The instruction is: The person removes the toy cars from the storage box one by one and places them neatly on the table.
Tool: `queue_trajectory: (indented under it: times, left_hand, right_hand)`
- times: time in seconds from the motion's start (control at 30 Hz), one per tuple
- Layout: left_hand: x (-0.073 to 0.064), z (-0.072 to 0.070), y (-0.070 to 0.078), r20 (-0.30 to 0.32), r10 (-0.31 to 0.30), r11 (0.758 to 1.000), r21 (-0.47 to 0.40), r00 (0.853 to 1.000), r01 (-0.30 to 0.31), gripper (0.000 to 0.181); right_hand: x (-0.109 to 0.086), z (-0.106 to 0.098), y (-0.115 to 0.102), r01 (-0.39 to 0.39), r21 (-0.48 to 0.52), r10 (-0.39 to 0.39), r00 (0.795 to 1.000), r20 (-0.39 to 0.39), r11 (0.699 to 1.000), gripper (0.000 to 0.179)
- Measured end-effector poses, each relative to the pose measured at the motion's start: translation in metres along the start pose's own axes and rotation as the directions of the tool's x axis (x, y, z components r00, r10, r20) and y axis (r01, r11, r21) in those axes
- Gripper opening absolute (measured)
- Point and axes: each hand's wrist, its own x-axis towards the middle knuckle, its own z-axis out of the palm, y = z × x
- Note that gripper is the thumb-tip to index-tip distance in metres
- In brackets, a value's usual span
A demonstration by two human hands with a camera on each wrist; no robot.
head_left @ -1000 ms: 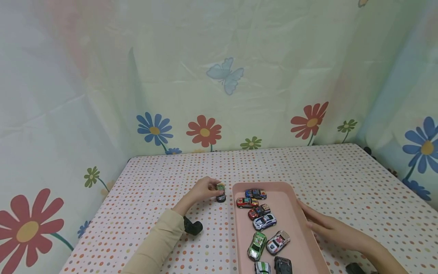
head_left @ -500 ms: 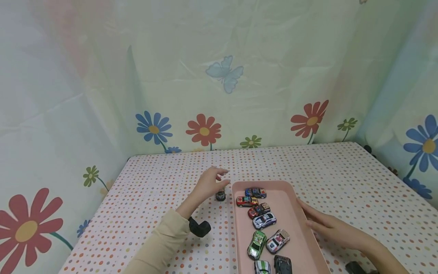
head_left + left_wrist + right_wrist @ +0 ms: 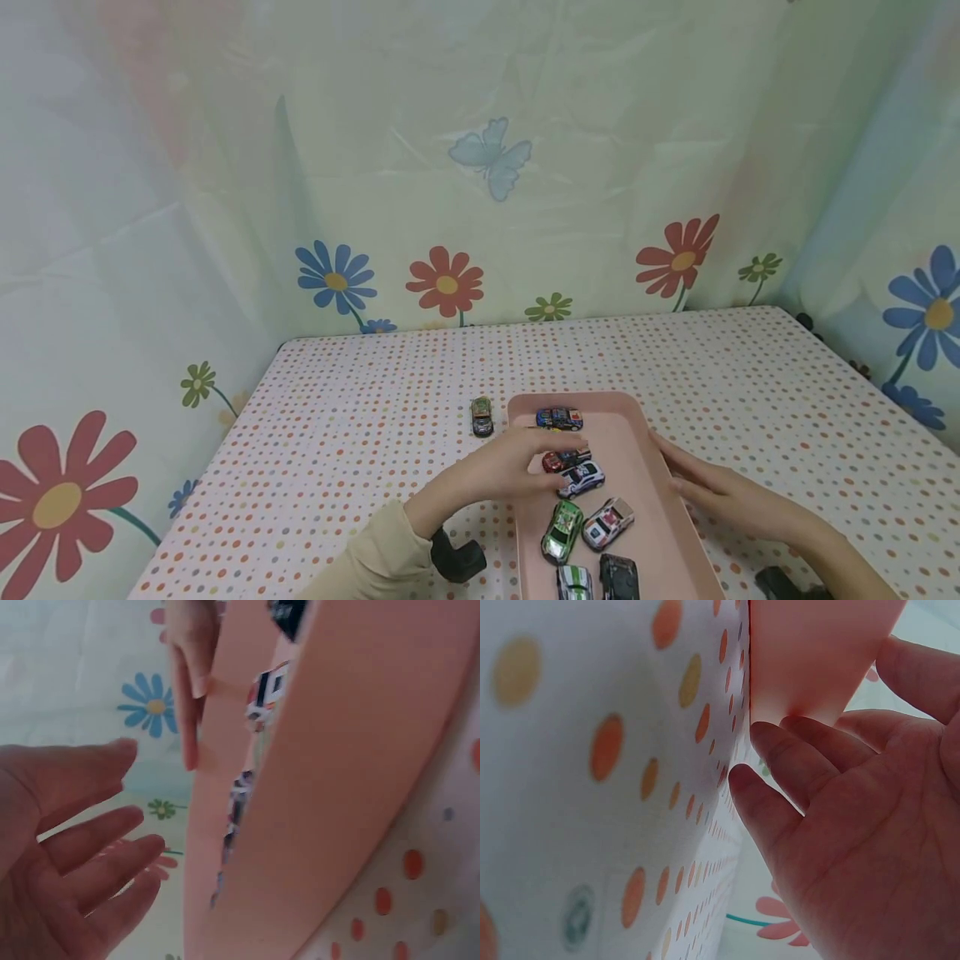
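Observation:
My left hand (image 3: 498, 467) hovers over the left rim of a pink tray (image 3: 660, 533), fingers loosely bent and nothing between them in the left wrist view. Beneath its fingers, a red toy car is mostly hidden. A dark red toy car (image 3: 564, 461) and a white-and-blue toy car (image 3: 582, 479) lie close to the fingertips. Outside the tray, on its left, a green-and-black toy car (image 3: 482, 417) stands alone on the table. My right hand (image 3: 738, 496) rests with extended fingers against the tray's right outer wall (image 3: 817, 660).
Further toy cars lie in the tray: a blue one (image 3: 558, 419), a green one (image 3: 562, 532), a white-and-red one (image 3: 608, 524), a green-striped one (image 3: 574, 582) and a black one (image 3: 619, 577). A dotted cloth (image 3: 360, 417) covers the table; a flowered curtain (image 3: 585, 167) hangs behind.
My left hand has let go of the green-and-black toy car, lifted off it, then moved right and nearer, over the tray. The right hand keeps its place at the tray wall.

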Motion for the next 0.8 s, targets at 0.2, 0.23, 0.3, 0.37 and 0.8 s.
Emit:
queue_trajectory:
  times: [0.2,0.23,0.3,0.37,0.8]
  left_hand:
    - [-0.003,0.011,0.004,0.218,0.003,0.99,0.138,0.976,-0.033,0.057]
    - [-0.004,0.012,0.004,0.237,0.0,0.986,0.164,0.971,-0.04,0.059]
    - [-0.005,0.014,0.005,0.268,-0.008,0.977,0.206,0.963,-0.049,0.064]
    - [-0.006,0.016,0.006,0.29,-0.019,0.973,0.224,0.957,-0.048,0.069]
    - [-0.008,0.023,0.008,0.323,-0.106,0.952,0.306,0.941,0.002,0.072]
  right_hand:
    - [0.0,-0.001,-0.002,-0.004,0.004,0.004,1.0,0.007,1.0,0.065]
    - [0.0,-0.001,-0.002,0.0,0.006,0.0,1.0,0.008,1.0,0.065]
    - [0.0,-0.001,-0.001,0.006,0.004,-0.006,1.0,0.008,1.0,0.065]
    - [0.0,0.0,-0.001,0.01,0.003,-0.01,1.0,0.007,1.0,0.065]
    - [0.001,0.0,-0.001,-0.016,0.006,0.016,1.0,0.007,1.0,0.065]
